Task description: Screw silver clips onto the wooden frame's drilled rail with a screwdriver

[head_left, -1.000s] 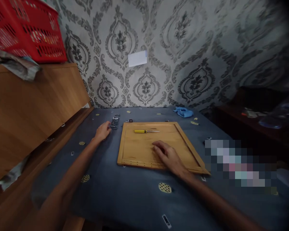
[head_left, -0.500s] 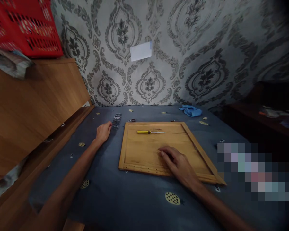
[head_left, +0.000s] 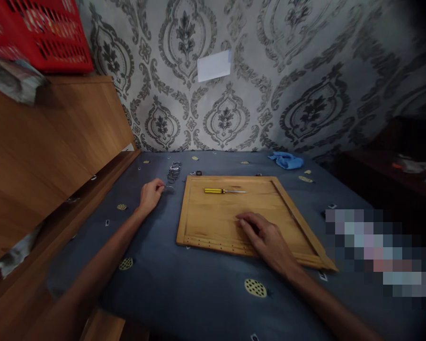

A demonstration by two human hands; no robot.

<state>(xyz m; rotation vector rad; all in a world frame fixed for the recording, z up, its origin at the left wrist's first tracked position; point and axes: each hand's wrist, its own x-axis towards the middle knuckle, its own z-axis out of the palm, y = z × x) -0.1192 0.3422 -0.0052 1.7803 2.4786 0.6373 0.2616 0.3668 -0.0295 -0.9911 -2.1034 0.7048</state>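
Board (head_left: 216, 213) is lying flat on blue cloth (head_left: 184, 289): light wood, raised rim, small holes along near edge. I'm seeing right hand (head_left: 268, 239) resting spread on it, left hand (head_left: 151, 195) curling at metal bits (head_left: 173, 173) beside it, pinch unclear. Yellow screwdriver (head_left: 224, 191) is lying near its far rim.

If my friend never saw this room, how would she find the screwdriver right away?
Look at the blue cover with yellow spots, then the big wooden board lying flat on it. Near the board's far edge, beyond the right hand resting there, lies the screwdriver. It alone has a bright yellow handle and a thin metal shaft.
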